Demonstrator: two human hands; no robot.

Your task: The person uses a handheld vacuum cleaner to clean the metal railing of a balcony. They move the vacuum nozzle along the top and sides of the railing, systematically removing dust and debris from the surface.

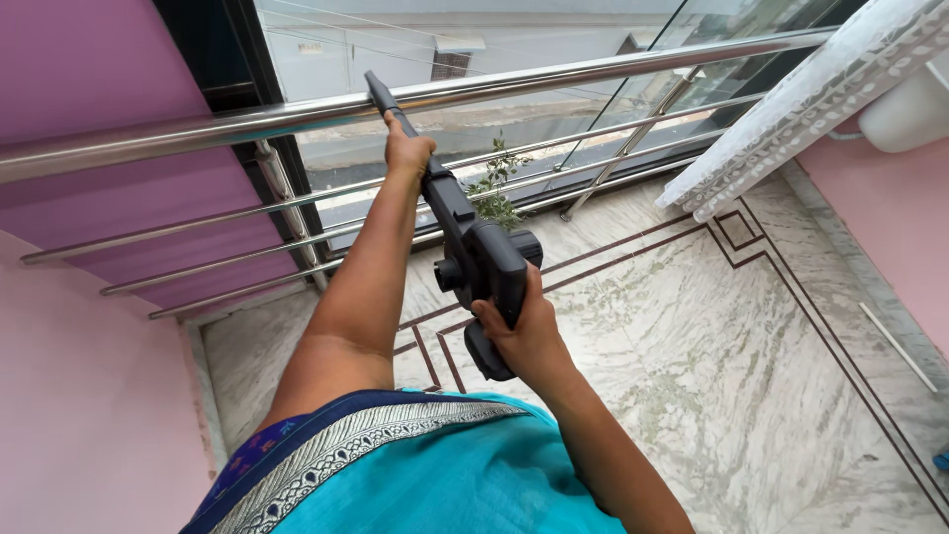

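The blower points up at the railing, plant behind it.

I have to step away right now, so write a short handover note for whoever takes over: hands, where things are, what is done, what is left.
Left hand: stretched forward, gripping the long nozzle of the dark grey handheld blower near its tip.
Right hand: closed around the blower's rear handle.
The nozzle tip points up at the shiny steel top rail of the balcony railing, at or very near it; contact cannot be told.
Done: blower raised and aimed at the top rail.
Left: judged from the aim, the lower rails and the veined marble floor. How clean any of it is cannot be told.
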